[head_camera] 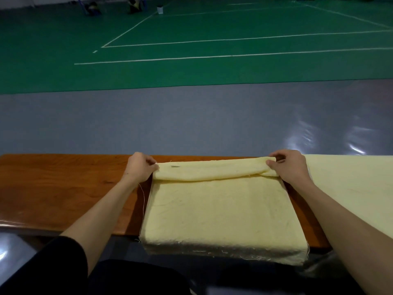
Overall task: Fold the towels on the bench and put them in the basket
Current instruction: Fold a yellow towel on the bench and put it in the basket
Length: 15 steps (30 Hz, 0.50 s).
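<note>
Yellow towel (pixel 223 209) — left hand (pixel 140 167), right hand (pixel 289 165) pinching corners.

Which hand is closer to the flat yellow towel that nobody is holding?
Right. The right hand sits just beside the flat pale yellow cloth towel; the left hand pinches the half-folded yellow towel, farther away.

Wooden bench (pixel 63 188): yellow towel (pixel 221 213) centre, second towel (pixel 350 188) right

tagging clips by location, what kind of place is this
Probably an indoor sports hall, perhaps badminton: a green court floor with white boundary lines, a grey surround, and a wooden bench at its edge.
</note>
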### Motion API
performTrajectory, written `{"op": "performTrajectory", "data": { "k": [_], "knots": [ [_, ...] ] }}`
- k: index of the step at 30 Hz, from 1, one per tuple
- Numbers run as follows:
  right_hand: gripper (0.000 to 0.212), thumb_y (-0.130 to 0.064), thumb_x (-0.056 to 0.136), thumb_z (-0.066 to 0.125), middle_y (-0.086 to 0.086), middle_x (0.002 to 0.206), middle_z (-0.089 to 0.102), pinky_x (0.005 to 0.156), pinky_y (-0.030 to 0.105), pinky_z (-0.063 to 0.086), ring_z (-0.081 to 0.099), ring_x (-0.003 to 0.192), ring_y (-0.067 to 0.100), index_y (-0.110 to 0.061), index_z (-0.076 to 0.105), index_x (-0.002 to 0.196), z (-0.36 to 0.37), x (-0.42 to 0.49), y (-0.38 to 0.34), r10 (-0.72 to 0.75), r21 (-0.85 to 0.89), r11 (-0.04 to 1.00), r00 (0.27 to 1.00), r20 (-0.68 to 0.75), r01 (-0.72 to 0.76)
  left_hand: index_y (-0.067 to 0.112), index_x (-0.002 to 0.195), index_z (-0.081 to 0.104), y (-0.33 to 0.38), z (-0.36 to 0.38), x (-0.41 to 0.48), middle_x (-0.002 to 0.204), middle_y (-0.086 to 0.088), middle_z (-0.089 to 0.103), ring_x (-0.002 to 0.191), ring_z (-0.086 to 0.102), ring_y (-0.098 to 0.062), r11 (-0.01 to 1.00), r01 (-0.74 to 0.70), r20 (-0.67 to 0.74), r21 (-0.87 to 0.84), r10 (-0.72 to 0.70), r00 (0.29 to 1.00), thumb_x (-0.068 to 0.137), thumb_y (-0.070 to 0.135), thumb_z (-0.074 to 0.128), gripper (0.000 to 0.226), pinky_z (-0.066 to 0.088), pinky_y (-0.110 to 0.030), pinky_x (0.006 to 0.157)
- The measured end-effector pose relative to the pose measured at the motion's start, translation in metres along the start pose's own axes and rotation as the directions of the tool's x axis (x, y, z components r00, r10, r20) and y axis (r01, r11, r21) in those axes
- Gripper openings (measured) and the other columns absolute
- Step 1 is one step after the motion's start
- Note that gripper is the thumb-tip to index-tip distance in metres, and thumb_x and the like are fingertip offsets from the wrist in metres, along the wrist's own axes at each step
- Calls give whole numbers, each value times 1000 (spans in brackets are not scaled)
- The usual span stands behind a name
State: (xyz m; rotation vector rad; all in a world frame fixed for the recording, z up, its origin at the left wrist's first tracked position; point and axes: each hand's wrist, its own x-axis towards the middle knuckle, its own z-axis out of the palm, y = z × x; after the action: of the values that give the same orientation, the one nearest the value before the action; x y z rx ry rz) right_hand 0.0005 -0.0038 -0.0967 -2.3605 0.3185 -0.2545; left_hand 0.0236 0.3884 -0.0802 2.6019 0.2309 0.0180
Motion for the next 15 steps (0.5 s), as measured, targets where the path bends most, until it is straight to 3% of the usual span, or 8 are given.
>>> {"op": "performTrajectory", "data": {
  "k": [5, 9, 15],
  "knots": [
    [13, -17, 85, 72, 3, 91, 68, 75, 26, 43, 57, 82, 15, -9, 73, 96, 5, 6, -1, 2, -128, 992, 1000, 24, 1, 10, 102, 71, -2, 9, 3, 77, 3, 60, 67, 53, -7, 998, -48, -21, 41, 49, 999, 88, 18, 67, 17, 40, -15, 54],
    [5, -16, 88, 68, 2, 89, 68, 78, 34, 52, 61, 82, 18, -14, 70, 92, 12, 11, -3, -4, -163, 987, 999, 49, 12, 12, 101, 67, -1, 13, 6, 92, 2, 60, 87, 54, -12, 990, -111, -6, 83, 112, 994, 91, 17, 64, 12, 44, -22, 72],
    [9, -11, 89, 66, 7, 92, 66, 76, 32, 51, 60, 82, 20, -18, 63, 84, 13, 18, -5, 41, -171, 985, 994, 99, -24, 18, 88, 58, 1, 10, 5, 91, 2, 58, 87, 55, -14, 981, -177, 36, 83, 175, 984, 89, 10, 63, 10, 40, -15, 60]
  ]
}}
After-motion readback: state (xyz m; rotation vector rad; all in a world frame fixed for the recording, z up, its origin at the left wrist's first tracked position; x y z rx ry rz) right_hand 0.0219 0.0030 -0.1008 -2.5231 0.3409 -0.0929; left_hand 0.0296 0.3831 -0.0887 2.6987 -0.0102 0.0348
